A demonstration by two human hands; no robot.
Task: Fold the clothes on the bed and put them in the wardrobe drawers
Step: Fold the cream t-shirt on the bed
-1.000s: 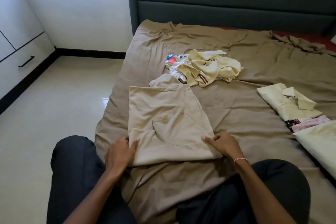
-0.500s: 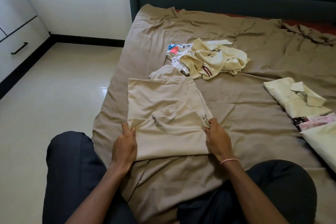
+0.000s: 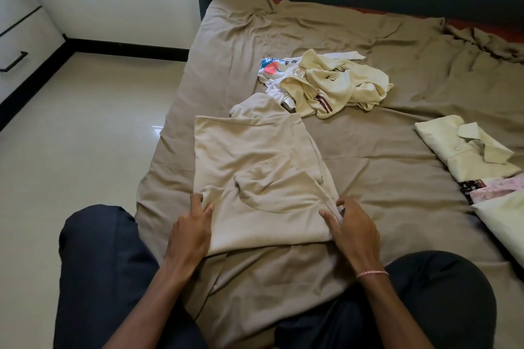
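Head view: beige shirt (image 3: 255, 178) lies flat on the bed (image 3: 368, 173) near the front edge, right in front of the person's knees. Sides are already turned in, so it's a long panel with the collar end pointing away.

Left hand (image 3: 190, 232) is curled on the left edge about a third of the way up from the hem, thumb on top, cloth bunched under the fingers. Right hand (image 3: 351, 232) mirrors it on the right edge, thumb on the fabric and fingers hooked round the border; its grip looks lighter. A symmetric hold like this keeps the panel square. My read: they're setting up to carry the bottom section up over the rest.

Loose pile (image 3: 334, 85) waits mid-bed, just past the collar. Folded shirt (image 3: 465, 150) and a patterned piece (image 3: 493, 190) are parked at the right, well clear of the work area. Drawer (image 3: 25, 45) across the floor is closed, so no stowing yet.
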